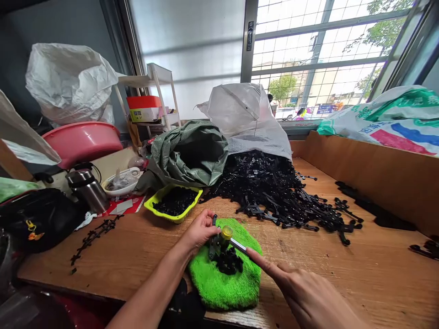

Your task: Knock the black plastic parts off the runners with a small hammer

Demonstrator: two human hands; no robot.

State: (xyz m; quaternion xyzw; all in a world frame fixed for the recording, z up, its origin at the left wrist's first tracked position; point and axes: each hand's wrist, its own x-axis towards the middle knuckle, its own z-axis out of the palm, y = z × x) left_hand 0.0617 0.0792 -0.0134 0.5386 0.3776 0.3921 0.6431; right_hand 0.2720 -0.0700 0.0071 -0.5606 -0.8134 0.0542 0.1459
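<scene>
My right hand (302, 288) grips a small hammer (239, 246), its index finger stretched along the silver handle. The yellow end of the hammer head (227, 232) faces up, and the head is over small black plastic pieces (230, 262) on a bright green fluffy cloth (236, 292). Beside the head, my left hand (203, 227) pinches a slim black plastic part (214, 219) between thumb and fingers. Whether the hammer touches that part, I cannot tell.
A large heap of black plastic parts (267, 187) spills from a white sack (254, 119) behind the cloth. A yellow basket (183, 217) holds small black pieces, near an open green sack (164, 157). Linked black parts (92, 237) and a steel flask (89, 192) are at left.
</scene>
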